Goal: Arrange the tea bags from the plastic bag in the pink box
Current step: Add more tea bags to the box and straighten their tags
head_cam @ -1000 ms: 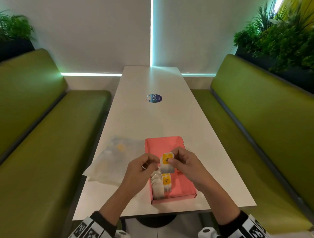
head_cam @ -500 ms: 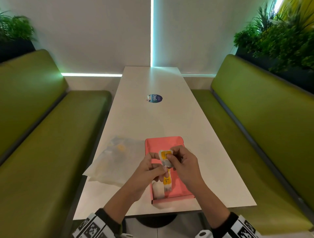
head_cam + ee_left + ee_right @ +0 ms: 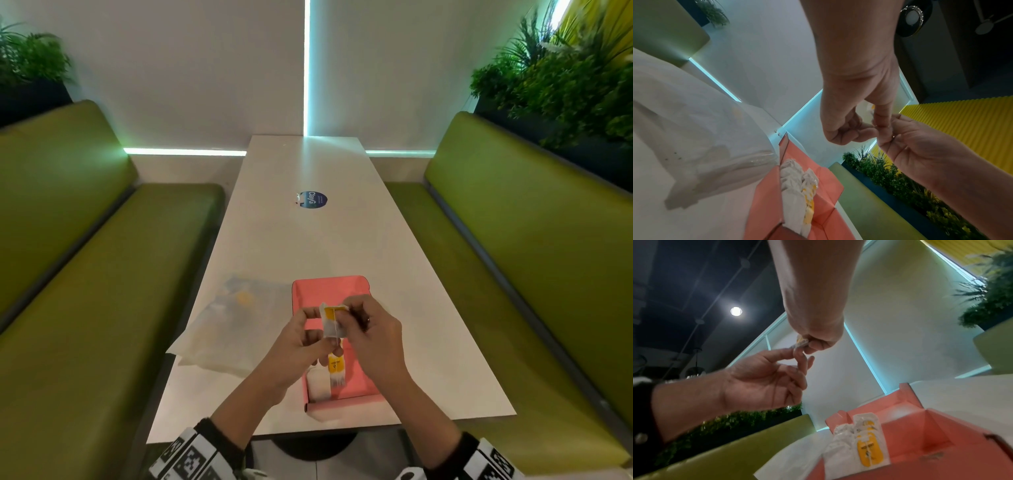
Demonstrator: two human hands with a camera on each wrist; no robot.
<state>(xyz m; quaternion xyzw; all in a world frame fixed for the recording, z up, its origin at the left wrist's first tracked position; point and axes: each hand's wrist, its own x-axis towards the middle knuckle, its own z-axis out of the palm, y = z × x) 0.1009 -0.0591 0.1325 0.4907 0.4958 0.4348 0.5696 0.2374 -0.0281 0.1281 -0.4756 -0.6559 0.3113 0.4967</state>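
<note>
One long white table [image 3: 308, 246] runs between two green benches: left bench [image 3: 85, 291], right bench [image 3: 531, 274]. One round blue sticker [image 3: 311, 199] sits mid-table. One clear plastic bag [image 3: 233, 325] lies flat near the table's left edge, just beside the pink box [image 3: 329, 291]; yellow shows through the film, contents not countable. One pink box, open-topped, stands at the near end. Along its left wall lie tea bags already placed [image 3: 857, 446]: at least two visible, white sachets with yellow tags, exact count cannot be told. One further tea bag [image 3: 331, 320] is held in the air above the box, between both hands. Left hand [image 3: 301, 346]: thumb and forefinger pinch its lower part, other fingers loosely curled. Right hand [image 3: 371, 329]: fingertips clamp its upper edge at the yellow tag. Hands touch at the fingertips.
</note>
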